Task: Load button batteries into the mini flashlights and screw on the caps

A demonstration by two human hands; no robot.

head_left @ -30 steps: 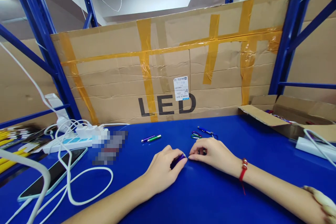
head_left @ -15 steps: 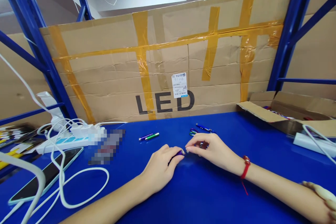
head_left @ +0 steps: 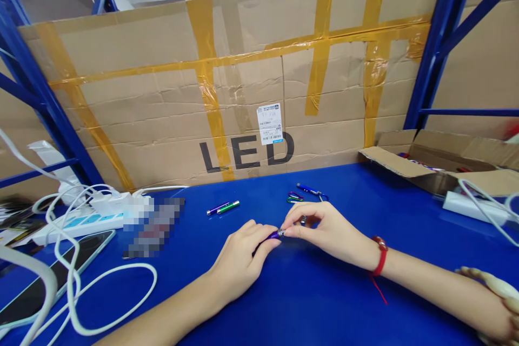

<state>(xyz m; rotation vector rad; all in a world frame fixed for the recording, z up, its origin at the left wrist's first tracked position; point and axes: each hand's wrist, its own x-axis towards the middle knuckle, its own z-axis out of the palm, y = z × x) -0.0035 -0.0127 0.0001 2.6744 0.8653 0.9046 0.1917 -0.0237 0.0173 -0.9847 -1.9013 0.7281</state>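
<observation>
Left hand (head_left: 239, 259) curled around a small purple tube (head_left: 272, 236), whose metal tip projects from the fingers toward 2 o'clock. Right hand (head_left: 324, 230) pinches that tip between thumb and forefinger, the two hands meeting low over the blue tabletop (head_left: 308, 303). At 11 o'clock of the grip lie a purple and a green tube (head_left: 223, 207); at 1 o'clock, coloured clips (head_left: 295, 197).
</observation>
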